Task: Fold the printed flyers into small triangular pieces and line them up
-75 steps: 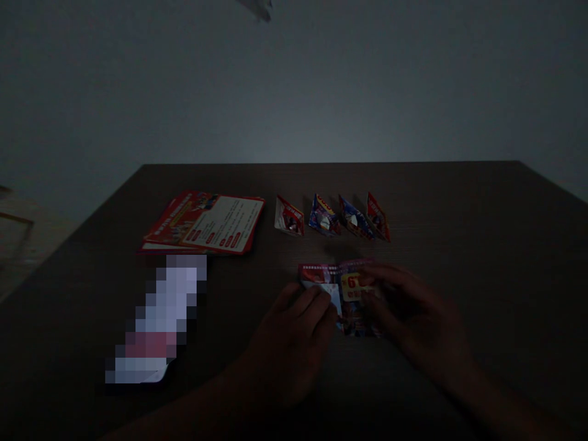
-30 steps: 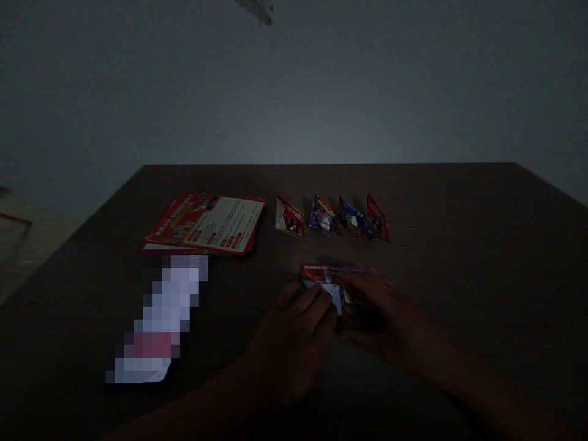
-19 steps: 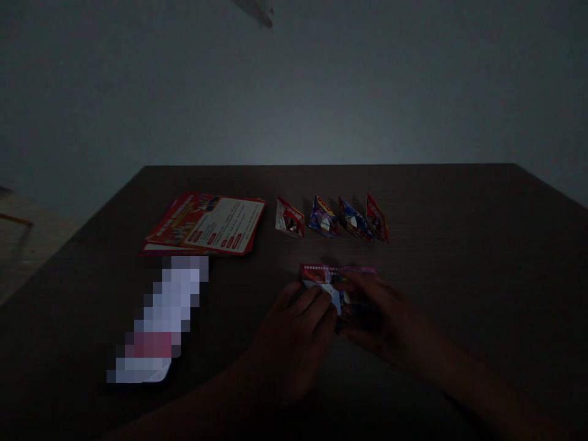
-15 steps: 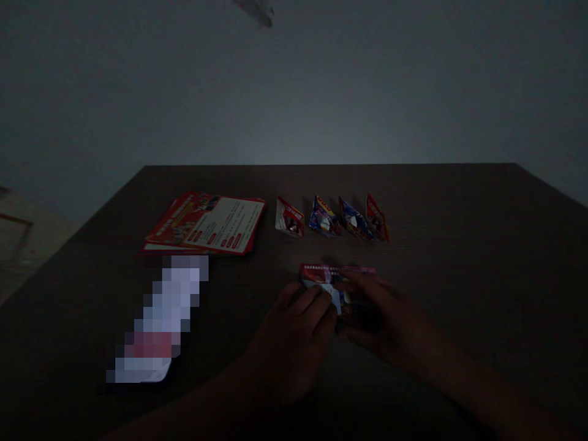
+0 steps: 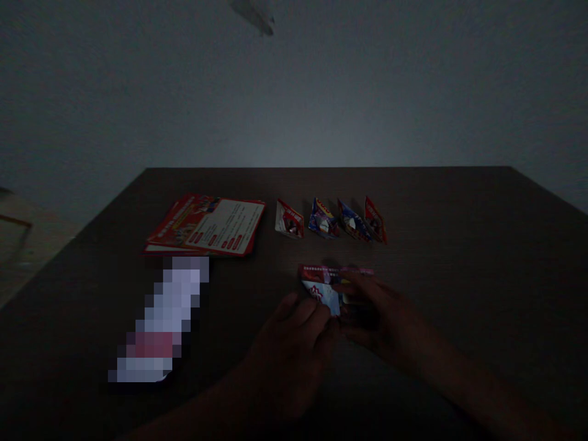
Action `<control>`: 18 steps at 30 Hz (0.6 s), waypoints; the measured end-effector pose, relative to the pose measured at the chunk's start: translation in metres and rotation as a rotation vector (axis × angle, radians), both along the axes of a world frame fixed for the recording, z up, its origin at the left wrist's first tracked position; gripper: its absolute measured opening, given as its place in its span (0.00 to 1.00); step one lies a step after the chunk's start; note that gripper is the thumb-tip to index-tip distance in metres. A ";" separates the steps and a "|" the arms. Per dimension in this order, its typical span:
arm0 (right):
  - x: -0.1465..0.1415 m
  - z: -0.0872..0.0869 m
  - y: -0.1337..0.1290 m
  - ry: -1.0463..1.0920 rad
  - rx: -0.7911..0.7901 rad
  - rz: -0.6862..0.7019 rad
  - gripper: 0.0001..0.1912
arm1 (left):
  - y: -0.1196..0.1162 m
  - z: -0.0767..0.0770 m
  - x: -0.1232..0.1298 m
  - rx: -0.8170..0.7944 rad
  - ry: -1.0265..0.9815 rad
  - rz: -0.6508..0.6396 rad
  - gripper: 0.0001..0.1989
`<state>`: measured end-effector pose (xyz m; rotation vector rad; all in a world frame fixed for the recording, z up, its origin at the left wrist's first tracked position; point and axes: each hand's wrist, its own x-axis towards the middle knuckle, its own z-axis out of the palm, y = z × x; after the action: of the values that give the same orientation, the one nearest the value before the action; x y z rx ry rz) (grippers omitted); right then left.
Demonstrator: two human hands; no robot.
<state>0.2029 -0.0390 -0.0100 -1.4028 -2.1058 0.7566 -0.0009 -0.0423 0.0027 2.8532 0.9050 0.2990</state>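
On the dark table in front of me lies a partly folded printed paper [image 5: 325, 294], with a red strip along its far edge and a light blue flap turned over on the left. The curled fingers of my left hand [image 5: 294, 343] press on its near left edge. My right hand [image 5: 386, 312] grips the right part, fingers on top and thumb at the near side, covering much of it. Dim light hides the exact creases under both hands.
Behind the hands stands a row of several small folded paper pieces [image 5: 324, 219], red, white and blue. A stack of red printed sheets [image 5: 225, 226] lies at the left. Nearer me is a phone [image 5: 160, 324], its lit screen pixelated. A pale wall [image 5: 321, 92] rises beyond the table [image 5: 436, 202].
My left hand has slid slightly toward me over the paper, uncovering more of the light blue flap and a red mark on it. The right hand stays nearly in place.
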 end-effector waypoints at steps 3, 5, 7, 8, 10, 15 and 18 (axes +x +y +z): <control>-0.001 0.000 0.000 0.015 -0.028 -0.007 0.34 | 0.002 0.001 0.000 -0.006 0.013 0.026 0.12; -0.001 -0.001 0.000 0.008 -0.035 0.001 0.34 | 0.002 0.002 0.000 -0.020 0.029 0.035 0.12; -0.001 -0.002 0.000 -0.001 -0.016 0.000 0.34 | 0.002 0.002 0.000 -0.035 0.040 0.043 0.13; 0.000 -0.002 0.000 -0.009 -0.012 0.001 0.34 | 0.003 0.003 0.000 -0.045 0.042 0.045 0.13; 0.000 -0.002 0.000 -0.024 -0.005 -0.001 0.34 | 0.003 0.003 0.001 -0.068 0.038 0.054 0.14; 0.000 -0.001 -0.001 -0.031 0.018 0.005 0.33 | 0.005 0.004 0.003 -0.107 0.050 0.083 0.17; 0.001 -0.001 -0.001 -0.022 0.025 0.002 0.34 | 0.006 0.005 0.003 -0.112 0.062 0.091 0.16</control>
<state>0.2039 -0.0400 -0.0112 -1.4020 -2.1258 0.7159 0.0025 -0.0364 0.0081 2.7372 1.0314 0.1641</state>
